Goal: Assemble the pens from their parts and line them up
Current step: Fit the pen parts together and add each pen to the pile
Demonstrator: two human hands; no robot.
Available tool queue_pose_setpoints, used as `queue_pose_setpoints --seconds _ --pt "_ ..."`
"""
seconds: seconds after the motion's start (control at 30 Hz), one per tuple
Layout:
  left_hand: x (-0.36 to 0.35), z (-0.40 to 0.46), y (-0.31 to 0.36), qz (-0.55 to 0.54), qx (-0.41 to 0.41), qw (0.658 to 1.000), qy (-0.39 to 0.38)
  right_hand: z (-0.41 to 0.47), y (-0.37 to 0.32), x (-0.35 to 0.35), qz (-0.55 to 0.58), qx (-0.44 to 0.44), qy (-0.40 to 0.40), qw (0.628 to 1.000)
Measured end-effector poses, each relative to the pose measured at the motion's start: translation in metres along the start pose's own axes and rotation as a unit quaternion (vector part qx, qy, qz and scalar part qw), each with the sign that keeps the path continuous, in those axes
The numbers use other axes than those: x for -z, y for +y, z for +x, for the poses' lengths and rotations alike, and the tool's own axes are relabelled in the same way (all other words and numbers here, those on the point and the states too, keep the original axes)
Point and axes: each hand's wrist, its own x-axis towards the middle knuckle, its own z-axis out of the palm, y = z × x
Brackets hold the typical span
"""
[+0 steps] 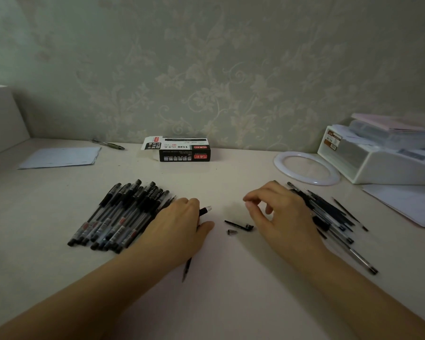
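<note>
Between my hands on the tabletop (219, 278) lie two loose parts: a black cap (239, 226) with its clip, and just below it a small metal tip (232, 232). My left hand (179, 227) is curled round a pen barrel (205, 210), its clear threaded end poking out past my knuckles toward the middle, and what looks like its refill (186, 268) runs out below my palm. My right hand (280, 212) hovers above the cap, fingers loosely bent and holding nothing that I can see. I judge I am midway through one pen: barrel and refill are in hand, tip and cap are yet to go on. The next move, I think, calls for my right fingers to come down and pinch the tip, a small thing that could easily roll, then screw it onto that threaded end before the cap goes on. To my left the finished pens (123, 214) lie side by side, slanting, roughly a dozen; they overlap too much to count surely. To my right the unassembled pile (334, 217) holds several barrels and thin refills, crossed and partly hidden behind my hand, so I cannot count them. One cap, one tip, one barrel in hand.
</note>
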Motion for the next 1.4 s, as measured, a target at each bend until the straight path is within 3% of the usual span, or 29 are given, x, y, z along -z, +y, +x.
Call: queue_pose_setpoints --seconds 0.53,1.0,1.1,1.17,1.27,1.4 --pt "0.003 -0.001 0.012 0.131 -0.011 0.991 -0.031 -0.004 -0.006 -0.014 0.055 0.045 -0.071 0.995" --pt "0.005 -0.001 0.015 0.106 -0.006 0.994 -0.009 -0.003 -0.011 -0.011 0.062 0.026 -0.086 0.994" --pt "0.005 0.000 0.008 0.035 -0.001 0.999 0.006 -0.003 -0.014 -0.010 0.100 -0.020 -0.080 0.992" --pt "0.006 0.002 0.004 -0.061 0.013 0.998 0.029 -0.003 -0.018 -0.008 0.192 -0.103 -0.083 0.973" --pt "0.007 0.007 0.005 -0.227 0.036 0.970 0.085 -0.001 -0.025 -0.007 0.330 -0.218 -0.106 0.912" --pt "0.007 0.009 0.015 -0.353 0.020 0.927 0.128 -0.004 -0.036 -0.010 0.422 -0.256 -0.212 0.843"
